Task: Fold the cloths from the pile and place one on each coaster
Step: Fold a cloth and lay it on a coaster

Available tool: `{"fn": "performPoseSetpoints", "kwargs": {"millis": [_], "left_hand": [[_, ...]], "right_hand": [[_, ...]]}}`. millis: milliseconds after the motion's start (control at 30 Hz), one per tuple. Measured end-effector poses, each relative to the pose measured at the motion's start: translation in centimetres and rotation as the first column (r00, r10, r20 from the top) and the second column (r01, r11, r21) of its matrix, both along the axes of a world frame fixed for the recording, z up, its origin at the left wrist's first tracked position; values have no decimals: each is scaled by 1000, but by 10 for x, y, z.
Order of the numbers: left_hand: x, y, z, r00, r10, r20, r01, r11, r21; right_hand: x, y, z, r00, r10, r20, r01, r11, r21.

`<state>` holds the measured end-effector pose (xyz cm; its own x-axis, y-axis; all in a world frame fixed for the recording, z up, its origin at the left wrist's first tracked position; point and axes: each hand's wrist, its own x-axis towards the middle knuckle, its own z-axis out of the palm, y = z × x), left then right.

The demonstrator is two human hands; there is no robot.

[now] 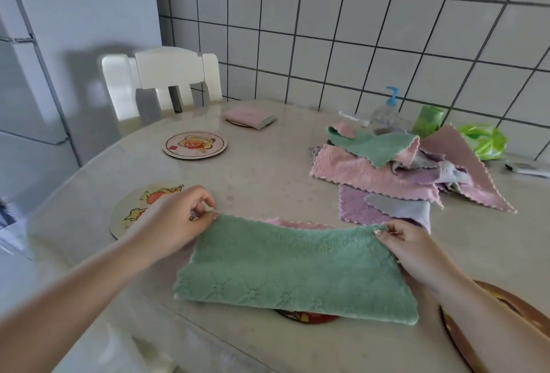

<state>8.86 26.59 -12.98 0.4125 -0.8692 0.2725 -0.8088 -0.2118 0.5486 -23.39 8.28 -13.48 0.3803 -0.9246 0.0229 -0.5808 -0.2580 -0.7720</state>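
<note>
Head view, near to far: a green cloth [294, 268], folded w/ a pink underside edge showing along its far side, lies flat on the pale table [268, 170] right in front of the person. Left hand [175, 221] pinches the cloth's far-left corner betw. thumb & fingertips; right hand [413, 250] pinches the far-right corner the same way. Both forearms reach in from the bottom edge. Cloth's near edge covers most of a dark red coaster [306, 317], only a sliver peeks out. At bottom right, a brown round coaster [464, 331] sits partly under the right forearm. Just behind the left hand is a cream coaster w/ cartoon print [134, 209], partly hidden by the hand. Further back on the left, a second printed coaster [195, 145], bare. Mid-right, apart from the green cloth, the pile of cloths [401, 170]: pink, green, lilac & grey, loosely heaped. Far side, a folded pink cloth [250, 116] rests on another coaster, mostly covering it. Beyond the pile: a clear pump bottle w/ blue top [388, 110], a green roll [428, 121], a bright green bag [482, 140]. White chair [162, 81] stands at the table's far-left edge; tiled wall [357, 30] behind.
</note>
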Motion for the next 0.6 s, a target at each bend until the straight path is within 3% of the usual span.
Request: {"fn": "performPoseSetpoints", "kwargs": {"millis": [333, 600], "left_hand": [[3, -13, 1, 998, 61, -33, -58, 994, 96], [1, -20, 3, 995, 82, 49, -88, 986, 142]], "right_hand": [[2, -7, 7, 995, 39, -91, -41, 999, -19], [1, -17, 1, 993, 12, -121, -13, 1000, -8]]}}
